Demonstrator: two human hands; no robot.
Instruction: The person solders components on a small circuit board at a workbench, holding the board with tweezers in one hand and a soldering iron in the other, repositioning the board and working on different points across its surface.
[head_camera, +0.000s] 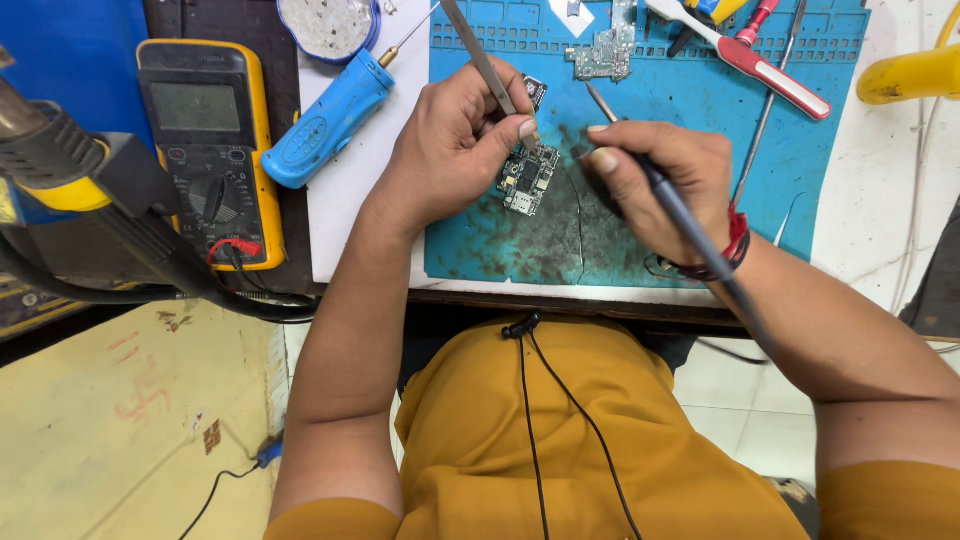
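Observation:
My left hand grips metal tweezers whose tips come down on a small green circuit board. The board lies on a blue work mat, on a dark stained patch. My right hand holds a soldering iron like a pen, its thin metal tip pointing away from me just past the board. The iron's dark cable runs back over my right wrist, which wears a red thread band.
A yellow multimeter lies at the left with a red probe plugged in. Beside it rest a blue handheld tool and a round tin. Another circuit board, a red-and-white tool and a yellow object lie farther back.

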